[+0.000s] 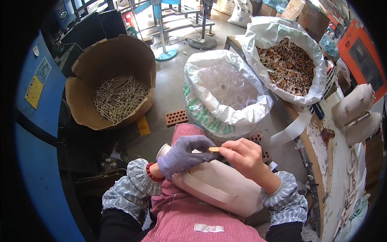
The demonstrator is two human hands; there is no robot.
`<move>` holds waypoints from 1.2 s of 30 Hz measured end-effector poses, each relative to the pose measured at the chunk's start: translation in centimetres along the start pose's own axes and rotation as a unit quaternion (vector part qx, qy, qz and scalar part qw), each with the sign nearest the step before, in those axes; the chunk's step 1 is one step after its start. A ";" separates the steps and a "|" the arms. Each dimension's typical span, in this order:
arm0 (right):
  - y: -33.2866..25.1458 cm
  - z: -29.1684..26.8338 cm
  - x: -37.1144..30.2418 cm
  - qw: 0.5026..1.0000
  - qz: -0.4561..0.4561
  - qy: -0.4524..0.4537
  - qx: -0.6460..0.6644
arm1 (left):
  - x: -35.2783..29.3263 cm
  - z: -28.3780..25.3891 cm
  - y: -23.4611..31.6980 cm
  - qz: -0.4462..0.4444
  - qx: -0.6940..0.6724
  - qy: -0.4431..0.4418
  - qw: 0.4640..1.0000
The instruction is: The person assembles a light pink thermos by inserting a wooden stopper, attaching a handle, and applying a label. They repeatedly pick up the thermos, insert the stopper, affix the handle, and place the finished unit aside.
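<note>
Tbh the gold-coloured bit [214,149] in the right hand [245,158] is too small to ID. Gloved left hand [183,155] hides part of the pale jug [234,181] beneath. Left of the hands, the blue machine [36,161] is cut off at the edge; straight beyond them, 1 blue fan [161,30] loses its top.

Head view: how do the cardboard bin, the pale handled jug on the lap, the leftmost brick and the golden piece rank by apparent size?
1. Cardboard bin
2. Pale handled jug, partly hidden
3. Leftmost brick
4. Golden piece, pinched in the right hand
</note>
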State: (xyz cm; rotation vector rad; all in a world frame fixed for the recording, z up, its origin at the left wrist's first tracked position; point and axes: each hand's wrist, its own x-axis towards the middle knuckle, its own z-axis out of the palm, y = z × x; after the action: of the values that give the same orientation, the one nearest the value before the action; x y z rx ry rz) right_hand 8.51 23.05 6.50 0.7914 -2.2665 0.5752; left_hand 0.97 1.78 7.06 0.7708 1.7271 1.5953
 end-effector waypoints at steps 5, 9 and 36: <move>-1.4 0.5 -0.5 1.000 0.014 0.010 -0.001 | -1.4 0.2 -0.4 0.022 -0.037 0.016 0.999; -2.7 0.1 -0.5 0.990 0.084 -0.007 0.109 | -2.4 0.1 -1.4 0.072 -0.038 0.042 0.996; -5.5 0.5 -0.4 0.823 0.256 -0.328 0.386 | -10.5 0.4 -5.4 0.249 0.273 0.045 0.928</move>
State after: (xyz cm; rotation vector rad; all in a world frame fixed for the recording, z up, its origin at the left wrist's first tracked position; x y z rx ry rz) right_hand 12.21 18.95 6.86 0.8129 -2.9116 1.7923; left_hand 7.72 -6.72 2.40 1.5275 2.2022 1.4704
